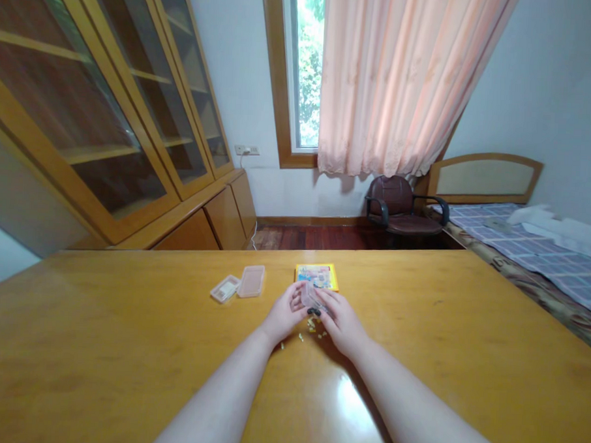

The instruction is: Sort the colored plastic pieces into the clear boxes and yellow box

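Between my two hands a small clear plastic box (310, 294) is held tilted above the table. My left hand (287, 312) grips its left side, and my right hand (341, 320) has its fingers on the right side. Dark small pieces (314, 312) show at the box's near edge, by my thumbs. Below, several tiny pale pieces (311, 325) lie scattered on the wood. A yellow-edged picture book or box (330, 275) lies flat just behind my hands.
On the wooden table (123, 344), a shallow clear tray (224, 288) with something pale inside sits at the left, beside a pinkish clear lid or tray (251, 281). Beyond the far edge stand a chair (394, 203), a bed (530, 238) and a glass-door cabinet (159, 78).
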